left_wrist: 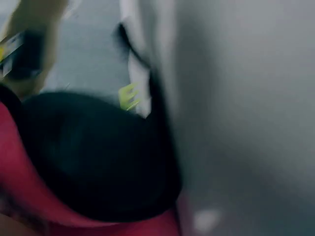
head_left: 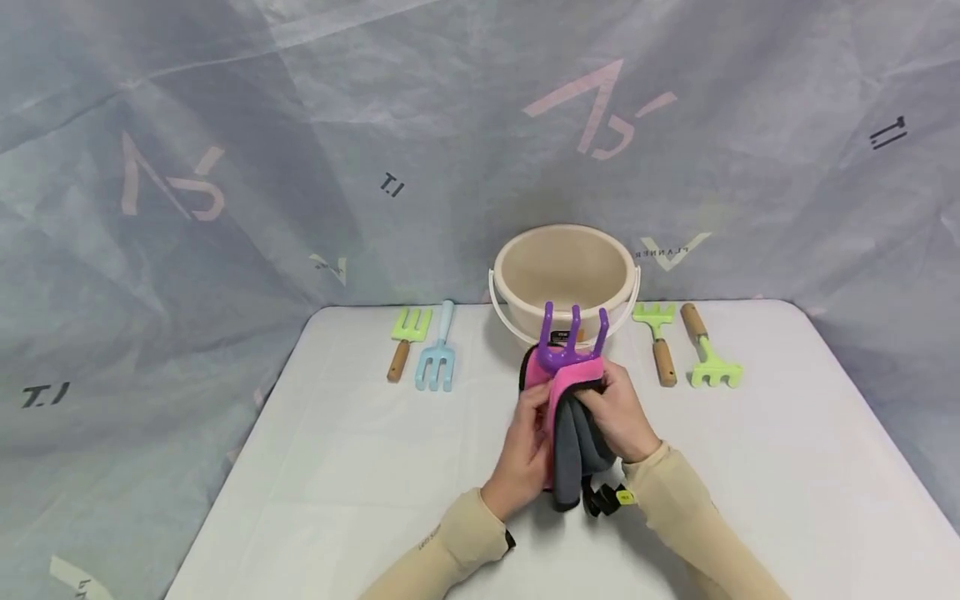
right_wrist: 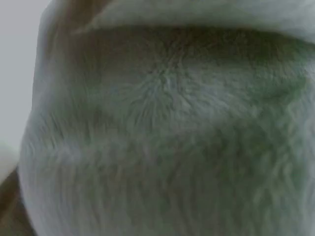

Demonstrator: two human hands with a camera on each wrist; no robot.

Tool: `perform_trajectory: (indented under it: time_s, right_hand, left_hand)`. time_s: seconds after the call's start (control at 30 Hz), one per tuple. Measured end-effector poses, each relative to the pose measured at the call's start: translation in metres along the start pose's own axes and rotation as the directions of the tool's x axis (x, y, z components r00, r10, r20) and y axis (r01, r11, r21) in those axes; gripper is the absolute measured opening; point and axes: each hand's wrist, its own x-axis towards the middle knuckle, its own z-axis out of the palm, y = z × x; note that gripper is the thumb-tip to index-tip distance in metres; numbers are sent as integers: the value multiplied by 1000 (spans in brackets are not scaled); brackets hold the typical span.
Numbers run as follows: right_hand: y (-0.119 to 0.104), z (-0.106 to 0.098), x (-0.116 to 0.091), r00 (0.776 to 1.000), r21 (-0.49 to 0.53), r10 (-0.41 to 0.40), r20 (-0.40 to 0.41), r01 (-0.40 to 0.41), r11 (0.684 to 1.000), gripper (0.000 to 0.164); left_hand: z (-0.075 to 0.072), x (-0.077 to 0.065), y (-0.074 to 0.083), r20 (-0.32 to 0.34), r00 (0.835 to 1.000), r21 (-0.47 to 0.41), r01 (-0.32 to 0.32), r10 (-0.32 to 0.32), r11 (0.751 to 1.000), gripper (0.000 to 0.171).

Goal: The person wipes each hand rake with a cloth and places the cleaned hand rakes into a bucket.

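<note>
A pink and grey cloth [head_left: 567, 446] with black edging is folded around the lower part of a purple three-pronged hand rake [head_left: 558, 358], whose tines point up. Its handle is hidden in the cloth. My left hand [head_left: 525, 450] pinches the cloth from the left, and my right hand [head_left: 622, 412] grips its right side. Close up in the left wrist view, the cloth [left_wrist: 98, 157] appears blurred and dark with a pink border. Fuzzy grey fabric [right_wrist: 162, 137] covers most of the right wrist view, hiding the right fingers there.
Behind the hands stands a beige bucket [head_left: 566, 258] with a white handle. Left of it lie a green fork [head_left: 410, 329] and a light blue fork [head_left: 437, 358]. To its right are a green fork [head_left: 660, 342] and a green rake [head_left: 708, 358], on a white table [head_left: 337, 467].
</note>
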Motion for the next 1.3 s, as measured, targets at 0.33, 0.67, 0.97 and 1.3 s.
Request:
perform_trajectory:
  time_s: [0.33, 0.67, 0.97, 1.3]
  right_hand:
    - [-4, -7, 8, 993, -35, 114, 16, -114, 993, 22]
    - [4, 16, 0, 971, -171, 94, 220, -57, 984, 18]
    - [6, 16, -3, 923, -47, 127, 363, -118, 992, 39]
    - [7, 30, -11, 970, -583, -161, 182, 238, 777, 44]
  left_hand:
    - [-8, 1, -33, -246, 968, 165, 90, -48, 982, 24]
    - [-32, 14, -17, -197, 893, -284, 343, -405, 895, 16]
    - [-40, 14, -25, -268, 909, -275, 245, -318, 930, 12]
    - [-37, 16, -29, -385, 874, -185, 241, -296, 953, 7]
